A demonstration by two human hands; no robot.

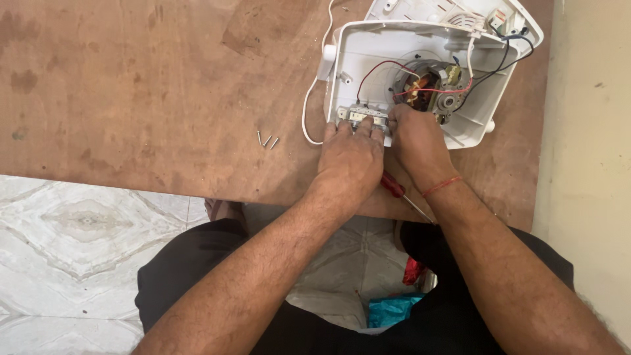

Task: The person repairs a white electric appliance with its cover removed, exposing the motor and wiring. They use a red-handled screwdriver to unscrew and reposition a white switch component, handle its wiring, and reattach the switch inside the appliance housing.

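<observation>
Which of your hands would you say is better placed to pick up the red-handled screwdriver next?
Probably the right hand: the screwdriver lies on the table just beneath its wrist, while the left hand presses the switch block on the casing.

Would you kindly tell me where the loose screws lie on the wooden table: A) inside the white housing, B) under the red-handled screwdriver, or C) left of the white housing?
C: the three screws lie on the bare table left of the white housing.

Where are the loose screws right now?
In the head view, the three loose screws lie together on the wooden table, just left of the white cord and the open white appliance housing, apart from the left hand.
</observation>
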